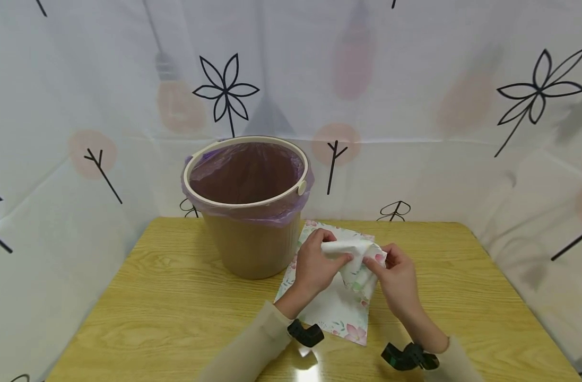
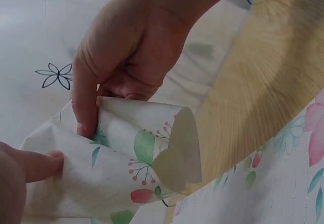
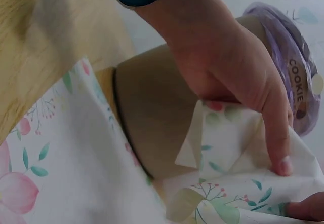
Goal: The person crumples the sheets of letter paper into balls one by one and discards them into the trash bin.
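Both hands pinch a crumpled, partly rolled sheet of floral letter paper (image 1: 357,273), white with green leaves and pink flowers. My left hand (image 1: 315,268) grips its left side with thumb and fingers. On its right side, my right hand (image 1: 399,278) pinches a corner. The left wrist view shows the right hand (image 2: 134,46) across the curled paper (image 2: 121,168), which has fine dotted lines. Beyond the held paper (image 3: 233,158) in the right wrist view is the left hand (image 3: 228,62). Beneath, flat floral letter paper (image 1: 336,305) lies on the table.
A beige trash bin (image 1: 252,244) with a purple liner bag (image 1: 283,216) folded over its rim stands left of the hands, on the wooden table (image 1: 166,313). A white patterned cloth (image 1: 291,122) hangs behind and at the sides.
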Motion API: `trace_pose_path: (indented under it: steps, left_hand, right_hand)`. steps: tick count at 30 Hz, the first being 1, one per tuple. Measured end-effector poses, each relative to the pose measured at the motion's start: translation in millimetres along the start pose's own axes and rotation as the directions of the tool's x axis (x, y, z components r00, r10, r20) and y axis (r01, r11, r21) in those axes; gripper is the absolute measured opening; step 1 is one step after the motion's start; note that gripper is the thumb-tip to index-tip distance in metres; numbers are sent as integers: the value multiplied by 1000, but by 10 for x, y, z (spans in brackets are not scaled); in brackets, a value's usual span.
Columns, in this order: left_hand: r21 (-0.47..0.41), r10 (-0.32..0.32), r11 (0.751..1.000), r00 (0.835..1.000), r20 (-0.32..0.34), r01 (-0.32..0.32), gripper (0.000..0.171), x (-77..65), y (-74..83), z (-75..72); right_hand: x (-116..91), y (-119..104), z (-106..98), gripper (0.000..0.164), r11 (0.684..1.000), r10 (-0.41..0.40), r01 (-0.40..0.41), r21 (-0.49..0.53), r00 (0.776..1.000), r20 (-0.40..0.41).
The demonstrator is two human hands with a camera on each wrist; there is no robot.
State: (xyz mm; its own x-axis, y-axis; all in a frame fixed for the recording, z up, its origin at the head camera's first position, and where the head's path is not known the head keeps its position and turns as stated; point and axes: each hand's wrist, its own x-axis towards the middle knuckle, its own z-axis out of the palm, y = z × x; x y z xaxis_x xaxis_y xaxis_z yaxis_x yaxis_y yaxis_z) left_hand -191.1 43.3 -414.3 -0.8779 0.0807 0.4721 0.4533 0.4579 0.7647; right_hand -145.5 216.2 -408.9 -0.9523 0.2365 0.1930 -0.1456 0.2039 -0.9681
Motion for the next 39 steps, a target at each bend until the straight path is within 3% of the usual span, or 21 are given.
trace_pose_path:
  steps: [4, 8, 12, 17, 22, 25, 27, 29, 32, 35, 37, 39]
  left_hand:
    - [33, 4, 999, 999, -32, -3, 42, 7, 9, 5]
    - [45, 49, 998, 996, -72, -46, 41, 5, 12, 2]
    - [25, 115, 993, 989, -93, -113, 42, -6, 20, 11]
    - [-21, 146, 989, 986, -74, -148, 42, -18, 29, 16]
    - [-149, 144, 979, 989, 30, -138, 27, -17, 42, -31]
    - [-307, 91, 951, 986, 139, -45, 17, 6, 24, -79]
    - [-415, 55, 909, 972, 231, 47, 21, 26, 0, -116]
    - [-493, 45, 861, 946, 321, 127, 22, 50, -25, -149]
    - [-552, 95, 815, 899, 426, 175, 22, 69, -61, -172]
    - [-546, 129, 818, 866, 482, 182, 32, 61, -84, -154]
    - [-508, 124, 845, 864, 488, 166, 40, 42, -85, -120]
    - [-474, 106, 867, 873, 476, 154, 43, 17, -73, -79]
  right_hand:
    - [-49, -28, 26, 21, 1000, -3, 3, 13, 999, 34]
    - [-85, -43, 40, 27, 999, -23, 21, 32, 998, 53]
    - [-89, -42, 49, 29, 999, -50, 50, 2, 999, 16]
    - [-60, -24, 52, 24, 997, -56, 53, -47, 997, -55]
    - [-5, 0, 32, 23, 996, -58, 50, -73, 992, -109]
    - [29, 4, 8, 23, 997, -51, 42, -68, 990, -134]
    - [53, 6, -12, 23, 997, -52, 44, -62, 988, -147]
    - [75, 6, -32, 22, 997, -57, 47, -62, 985, -162]
    - [100, 4, -51, 21, 996, -70, 60, -62, 983, -173]
    - [108, 2, -55, 20, 996, -73, 62, -69, 982, -174]
    - [105, -3, -51, 19, 996, -66, 55, -66, 982, -176]
    - [101, -6, -43, 17, 997, -54, 44, -59, 983, -177]
